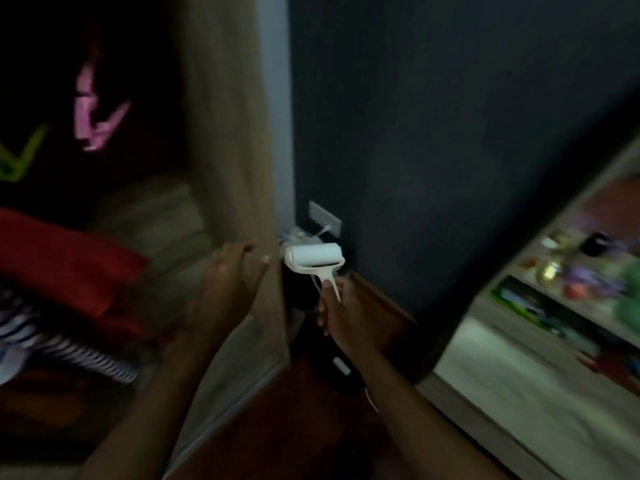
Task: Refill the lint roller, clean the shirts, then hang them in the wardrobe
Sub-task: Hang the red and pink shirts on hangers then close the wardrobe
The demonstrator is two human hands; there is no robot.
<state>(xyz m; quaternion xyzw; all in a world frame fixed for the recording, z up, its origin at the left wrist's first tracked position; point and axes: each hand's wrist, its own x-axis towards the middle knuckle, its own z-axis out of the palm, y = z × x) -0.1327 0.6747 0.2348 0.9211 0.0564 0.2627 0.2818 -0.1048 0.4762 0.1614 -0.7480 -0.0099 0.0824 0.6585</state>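
Lint roller (313, 258) held by handle, right hand (343, 313) fingers clamped, beside wardrobe door (225, 133) edge. Left hand (232, 271) fingers straight, apart, at door. Door best pushed flat-palmed, roller held clear.

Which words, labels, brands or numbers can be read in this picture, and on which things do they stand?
None can be read.
The lint roller in the right hand shows plain white, with no print.
The small items at the right and the green box below them may bear labels, but all is too blurred.
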